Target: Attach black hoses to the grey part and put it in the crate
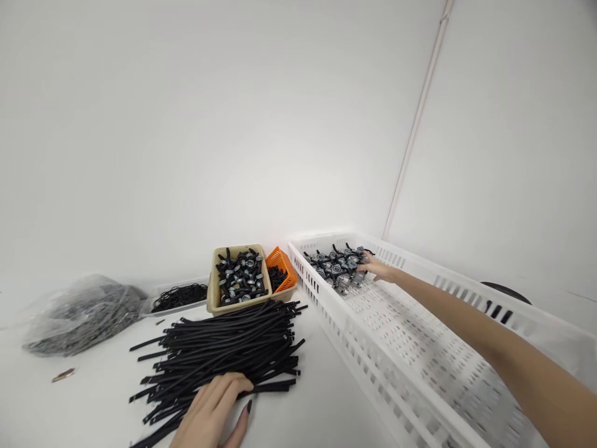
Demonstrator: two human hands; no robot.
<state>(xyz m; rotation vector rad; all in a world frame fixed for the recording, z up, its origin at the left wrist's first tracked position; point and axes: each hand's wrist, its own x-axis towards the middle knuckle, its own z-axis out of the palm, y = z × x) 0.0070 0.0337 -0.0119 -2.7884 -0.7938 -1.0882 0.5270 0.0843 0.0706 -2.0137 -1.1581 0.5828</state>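
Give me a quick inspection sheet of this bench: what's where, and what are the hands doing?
Surface: white table, bare at front centre.
Job's things: pile of black tubes; black-and-silver parts heaped at far end of white slotted crate.
Clutter: beige bin of similar parts; orange basket; shallow tray of black rings; clear bag; small brown scrap.
Grippers: left hand rests on tubes; right hand reaches into parts heap, grip hidden.
Cables: nothing seen.
Surroundings: white walls, thin pipe in corner.
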